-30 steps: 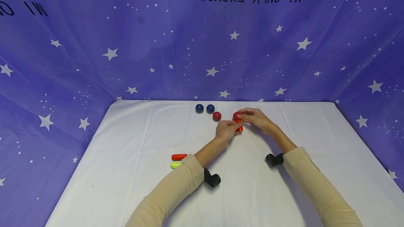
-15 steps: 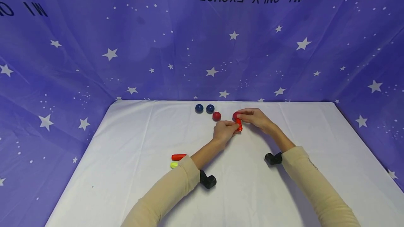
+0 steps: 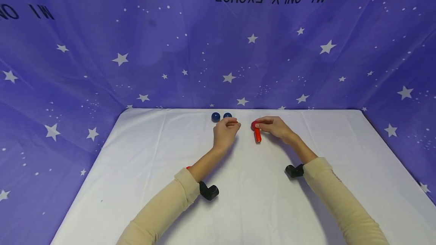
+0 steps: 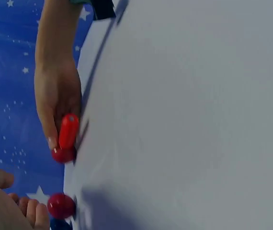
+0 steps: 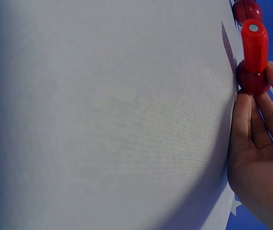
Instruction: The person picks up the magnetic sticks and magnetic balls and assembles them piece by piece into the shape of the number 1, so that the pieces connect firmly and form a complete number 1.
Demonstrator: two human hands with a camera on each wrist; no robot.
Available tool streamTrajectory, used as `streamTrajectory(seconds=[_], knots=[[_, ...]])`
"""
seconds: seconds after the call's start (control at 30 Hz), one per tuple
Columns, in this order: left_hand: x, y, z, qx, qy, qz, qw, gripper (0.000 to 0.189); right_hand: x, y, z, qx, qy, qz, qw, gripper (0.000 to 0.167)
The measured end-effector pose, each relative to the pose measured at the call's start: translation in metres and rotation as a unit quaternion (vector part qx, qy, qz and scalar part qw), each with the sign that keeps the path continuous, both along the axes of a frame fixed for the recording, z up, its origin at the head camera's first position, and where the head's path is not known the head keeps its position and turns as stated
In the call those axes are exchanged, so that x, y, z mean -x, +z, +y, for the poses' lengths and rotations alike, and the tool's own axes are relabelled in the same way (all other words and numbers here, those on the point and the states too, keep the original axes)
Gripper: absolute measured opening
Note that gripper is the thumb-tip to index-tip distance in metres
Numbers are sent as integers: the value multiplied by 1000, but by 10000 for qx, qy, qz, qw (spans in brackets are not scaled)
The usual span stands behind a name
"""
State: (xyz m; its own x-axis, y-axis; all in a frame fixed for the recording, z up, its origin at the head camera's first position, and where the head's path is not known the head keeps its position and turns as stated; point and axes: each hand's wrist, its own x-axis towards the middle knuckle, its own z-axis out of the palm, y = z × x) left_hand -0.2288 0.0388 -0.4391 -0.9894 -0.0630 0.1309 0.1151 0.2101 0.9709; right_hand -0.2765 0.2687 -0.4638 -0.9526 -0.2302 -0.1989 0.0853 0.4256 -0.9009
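Observation:
In the head view my right hand (image 3: 274,127) pinches a red ball (image 3: 253,125) at the table's far side, thumb and fingertips at its edges. A short red highlighter (image 3: 257,135) meets that ball with its far end, its near end pointing toward me; the right wrist view shows this highlighter (image 5: 255,48) close up. My left hand (image 3: 225,133) hovers left of them, fingers loosely bent. The left wrist view has a second red ball (image 4: 61,206) just beside its fingertips; contact is not clear. In the head view that ball is almost wholly hidden behind the hand.
Two dark blue balls, the left ball (image 3: 215,117) and the right ball (image 3: 227,115), sit near the far edge of the white-covered table (image 3: 136,154). Another red highlighter (image 3: 188,168) peeks out beside the left forearm. A purple starry cloth (image 3: 190,48) rises behind.
My left hand has let go of the red highlighter and moved left to the second red ball. Its forearm now covers the yellow highlighter. The right hand stays at its ball.

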Motion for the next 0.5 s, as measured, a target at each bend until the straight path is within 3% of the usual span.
streamTrajectory(seconds=[0.27,0.5], knots=[[9,-15,-13,329,157,-256,9990,35,0,1,2,-41,-10,-96,9999,48],[14,-26,-13,458,164,-241,9985,37,0,0,3,12,-15,-113,9999,49]])
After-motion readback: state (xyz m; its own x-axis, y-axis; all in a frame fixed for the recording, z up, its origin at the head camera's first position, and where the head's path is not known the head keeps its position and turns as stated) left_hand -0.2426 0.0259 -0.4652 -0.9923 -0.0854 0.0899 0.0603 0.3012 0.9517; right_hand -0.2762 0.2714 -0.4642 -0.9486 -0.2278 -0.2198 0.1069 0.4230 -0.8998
